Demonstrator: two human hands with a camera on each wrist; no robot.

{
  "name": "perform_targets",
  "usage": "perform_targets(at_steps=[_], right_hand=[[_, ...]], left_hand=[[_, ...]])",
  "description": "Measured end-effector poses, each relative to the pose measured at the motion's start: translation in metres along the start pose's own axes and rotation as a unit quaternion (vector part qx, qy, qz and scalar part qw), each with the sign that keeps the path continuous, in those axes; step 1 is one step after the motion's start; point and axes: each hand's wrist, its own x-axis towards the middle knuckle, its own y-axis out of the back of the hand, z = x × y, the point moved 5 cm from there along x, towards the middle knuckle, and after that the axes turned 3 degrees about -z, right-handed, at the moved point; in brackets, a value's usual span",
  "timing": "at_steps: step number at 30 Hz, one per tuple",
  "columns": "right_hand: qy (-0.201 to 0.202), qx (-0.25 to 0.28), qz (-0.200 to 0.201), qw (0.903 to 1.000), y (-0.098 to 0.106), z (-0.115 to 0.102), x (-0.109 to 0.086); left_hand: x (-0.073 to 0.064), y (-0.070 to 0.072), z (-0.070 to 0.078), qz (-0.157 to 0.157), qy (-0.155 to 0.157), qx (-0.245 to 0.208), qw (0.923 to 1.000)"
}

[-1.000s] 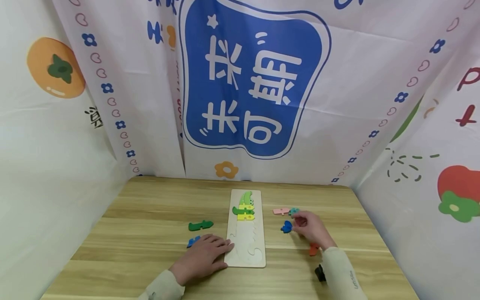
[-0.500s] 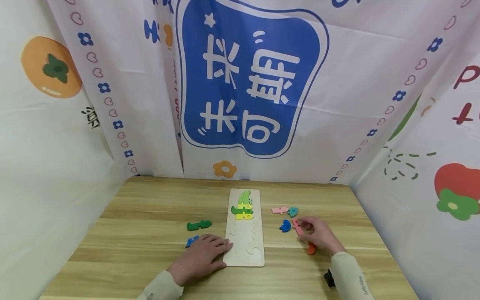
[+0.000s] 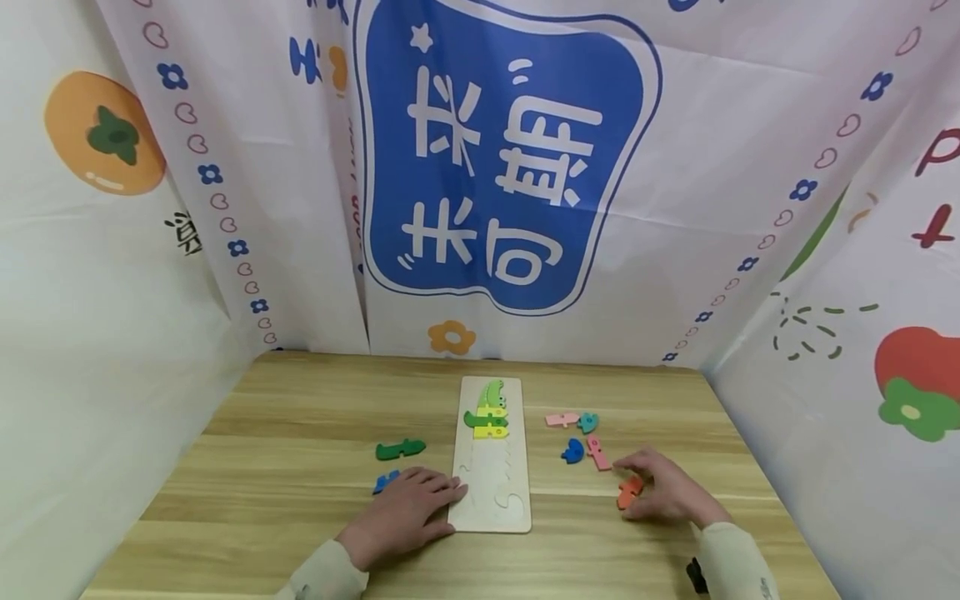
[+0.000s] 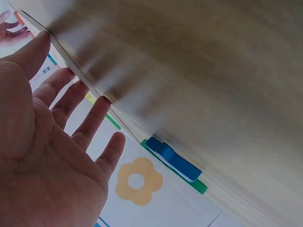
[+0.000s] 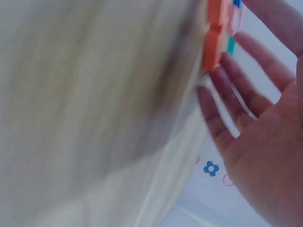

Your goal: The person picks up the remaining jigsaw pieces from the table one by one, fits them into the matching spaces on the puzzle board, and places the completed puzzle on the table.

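My left hand rests with fingers spread on the left edge of a pale wooden puzzle board. On the board's far half lie a light green crocodile head and yellow and green body pieces. A blue puzzle piece is partly hidden by that hand; a dark green piece lies beyond it. My right hand reaches around an orange puzzle piece, thumb and fingers apart on either side. In the right wrist view, its fingers extend loosely beside the orange piece.
Right of the board lie a pink puzzle piece, a blue one, a light pink one and a teal one. A printed cloth stands behind the wooden table.
My right hand has put the pink piece down beside the blue one, let go, and moved nearer and right to the orange piece. The left hand stays on the board.
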Motion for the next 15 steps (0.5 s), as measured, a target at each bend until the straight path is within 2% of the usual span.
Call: perform_targets(at_steps=[3,7,15], right_hand=[[0.024,-0.015,0.0,0.9996,-0.001,0.0048,-0.0036],[0.013,-0.01,0.006,0.9999,-0.0032,0.0079,-0.0021],[0.0,0.009,-0.009,0.9999,-0.0083,0.0001,0.0036]], left_hand=[[-0.0003,-0.0009,-0.0007,0.001,0.0,0.001,1.0],[0.0009,-0.0022,-0.0011,-0.002,0.002,0.005,1.0],[0.0019,-0.0053,-0.0031,-0.018,0.015,0.003,0.9997]])
